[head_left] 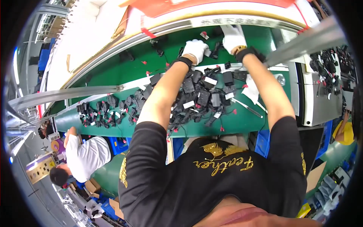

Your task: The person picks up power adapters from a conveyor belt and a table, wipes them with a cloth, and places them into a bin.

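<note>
Your gloved hands work on the far side of the green desk [245,124], beyond a heap of black adapters [203,97].
In the head view, a black adapter [216,50] lies between your left hand [196,50] and right hand [233,38]; your left fingers curl close beside it, but I cannot tell whether that grip holds anything. Your right fingertips point toward the shelf edge [170,20] and are hard to make out, so I cannot judge that grip either. Your left forearm covers part of the heap, whose tangled cables blur together.
</note>
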### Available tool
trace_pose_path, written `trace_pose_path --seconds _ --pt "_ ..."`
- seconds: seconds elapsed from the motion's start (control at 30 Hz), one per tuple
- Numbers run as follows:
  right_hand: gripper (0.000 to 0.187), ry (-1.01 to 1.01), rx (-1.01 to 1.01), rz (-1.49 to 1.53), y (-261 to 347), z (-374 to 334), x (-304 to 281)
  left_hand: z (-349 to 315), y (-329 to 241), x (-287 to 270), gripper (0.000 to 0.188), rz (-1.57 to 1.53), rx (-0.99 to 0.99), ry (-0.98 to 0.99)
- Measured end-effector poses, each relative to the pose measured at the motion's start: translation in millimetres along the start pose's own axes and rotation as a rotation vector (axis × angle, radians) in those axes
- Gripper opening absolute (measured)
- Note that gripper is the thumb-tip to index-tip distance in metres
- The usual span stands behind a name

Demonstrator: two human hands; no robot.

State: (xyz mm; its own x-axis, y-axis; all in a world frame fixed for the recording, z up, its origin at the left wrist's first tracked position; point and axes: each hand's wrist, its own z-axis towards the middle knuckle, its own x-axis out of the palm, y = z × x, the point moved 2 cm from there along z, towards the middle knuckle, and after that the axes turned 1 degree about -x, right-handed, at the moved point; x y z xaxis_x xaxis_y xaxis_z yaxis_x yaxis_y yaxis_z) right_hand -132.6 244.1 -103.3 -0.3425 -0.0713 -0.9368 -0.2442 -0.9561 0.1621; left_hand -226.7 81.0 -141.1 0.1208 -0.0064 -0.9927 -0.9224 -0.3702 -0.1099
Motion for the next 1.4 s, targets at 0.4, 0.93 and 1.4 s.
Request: trace_pose_path --seconds 0.4,0.93,1.4 --pt "0.038 0.298 -0.123 -0.113 24.0 39.7 32.8 -96.9 10.6 -47.0 0.039 -1.275 -0.339 -0.215" --pt "0.05 0.11 -0.025 0.893 66.2 -45.3 -58.2 -216.3 -124.7 -162.0 0.038 -2.838 0.078 -0.323" --pt "0.064 0.344 0.625 2.581 59.8 -202.1 -213.8 -225.7 -192.6 -140.1 0.04 -2.071 -0.415 -0.846"
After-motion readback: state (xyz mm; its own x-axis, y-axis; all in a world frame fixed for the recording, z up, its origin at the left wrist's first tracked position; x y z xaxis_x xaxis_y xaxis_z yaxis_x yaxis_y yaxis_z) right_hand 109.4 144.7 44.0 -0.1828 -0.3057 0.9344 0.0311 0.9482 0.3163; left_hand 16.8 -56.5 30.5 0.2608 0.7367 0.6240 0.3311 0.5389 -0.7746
